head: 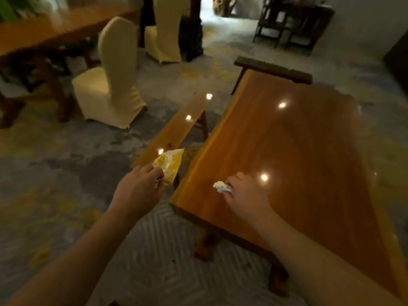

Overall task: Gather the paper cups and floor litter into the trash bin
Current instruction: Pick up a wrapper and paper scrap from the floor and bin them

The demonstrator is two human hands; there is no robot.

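Dim carpeted floor point(66, 164) fills the room, patterned in grey and yellow, with a paler chevron patch nearest the camera. At far left stands a long wooden dining table point(55, 29), and beside it two chairs in cream covers, the nearer chair point(110, 85) well left of the hands and the farther chair point(165, 34) behind it. Toward the middle, a narrow wooden bench point(176, 127) runs alongside the desk, glossy with spots of reflected light.

Over the near end of that bench hangs the left hand point(139, 188), its fingers point(157, 173) pinched closed on a crumpled yellow wrapper point(170, 164), which sticks up and away from the hand, clear of the floor. Just right of it, the right hand point(245, 195) sits over the near left part of the desk point(298, 151), fingers curled shut around a small wad of white paper point(220, 187) that pokes out to the left. Whether the hand touches the desktop cannot be told. Polished reddish wood spreads rightward, bare and shiny. Behind its far end stands a dark bench point(273, 69), and at upper right a dark wooden chair point(293, 25) against the wall.
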